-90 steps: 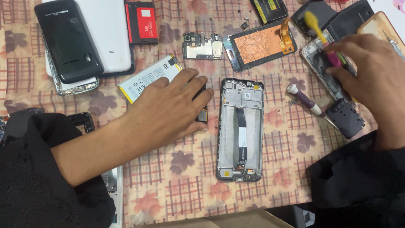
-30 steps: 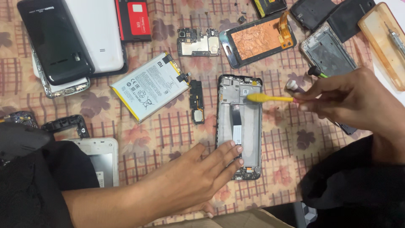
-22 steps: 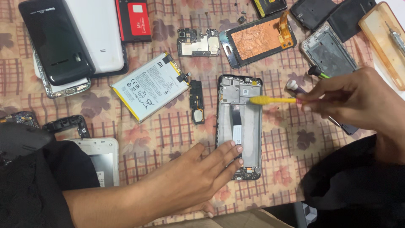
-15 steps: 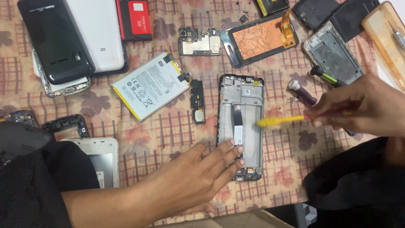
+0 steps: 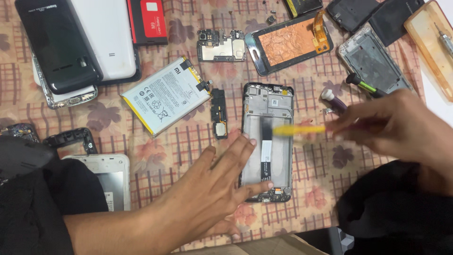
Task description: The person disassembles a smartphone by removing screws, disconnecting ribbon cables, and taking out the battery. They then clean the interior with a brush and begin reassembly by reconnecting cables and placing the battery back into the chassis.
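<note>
An opened phone frame (image 5: 268, 101) lies upright in the middle of the patterned cloth. My left hand (image 5: 212, 186) rests flat with spread fingers on the frame's lower left side. My right hand (image 5: 396, 132), blurred, grips a yellow plastic pry tool (image 5: 298, 129) whose tip lies over the frame's middle. A white battery (image 5: 165, 94) and a small black speaker module (image 5: 219, 113) lie just left of the frame.
A circuit board (image 5: 221, 45) and a copper-backed screen (image 5: 289, 42) lie beyond the frame. Black and white back covers (image 5: 80, 42) are at the far left, another frame (image 5: 373, 61), screwdrivers (image 5: 361, 84) and an orange tray (image 5: 432, 38) at the right. A white phone shell (image 5: 106, 177) sits near my left arm.
My right hand brought the yellow pry tool from the right-hand pile over to the frame and keeps shifting it there. My left hand moved from beside the battery down onto the frame's lower left.
</note>
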